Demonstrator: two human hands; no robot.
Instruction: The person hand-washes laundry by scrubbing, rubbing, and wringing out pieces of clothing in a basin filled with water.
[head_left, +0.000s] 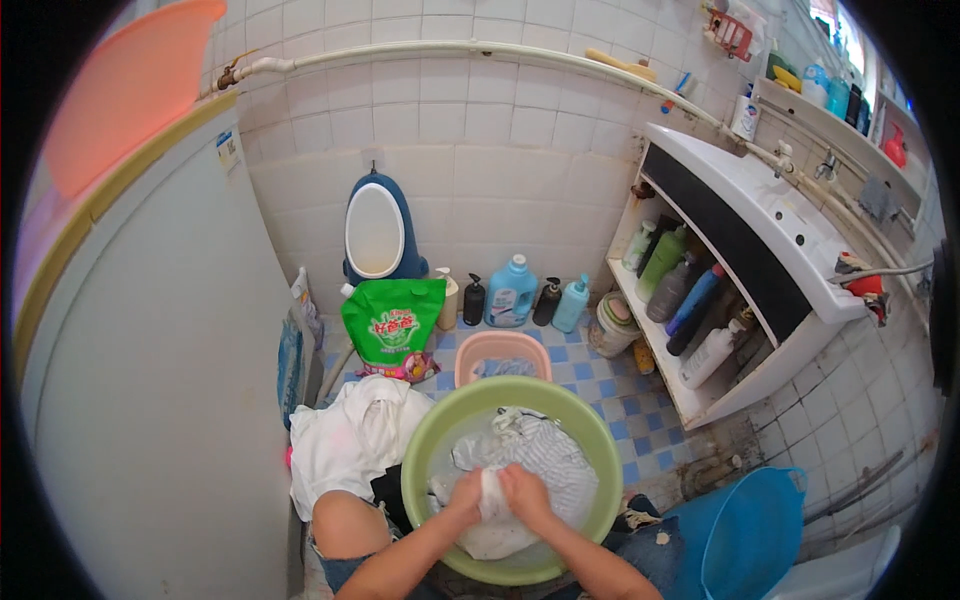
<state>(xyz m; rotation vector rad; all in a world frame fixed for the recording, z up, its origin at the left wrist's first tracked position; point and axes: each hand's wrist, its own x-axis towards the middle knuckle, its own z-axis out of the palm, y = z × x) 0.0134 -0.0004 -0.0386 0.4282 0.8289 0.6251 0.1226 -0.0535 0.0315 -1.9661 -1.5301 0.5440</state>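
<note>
Both hands are over a round green basin (611, 480) that holds cloudy water and wet laundry. My left hand (465, 495) grips one side of a bunched white cloth (492, 499). On its other side, my right hand (525, 495) holds the same cloth, with the fists close together. The lower part of the cloth lies spread in the water near my wrists. Beyond the hands, a grey-and-white striped garment (551, 457) lies in the basin, partly under water. My fingertips are mostly hidden by the fists.
White clothes (352, 442) are piled left of the basin. Behind stand a green detergent pouch (394, 330), a pink basin (502, 341) with cloth inside, and a blue detergent bottle (512, 292). A blue bucket (750, 525) and an open-shelved washstand (720, 277) are on the right.
</note>
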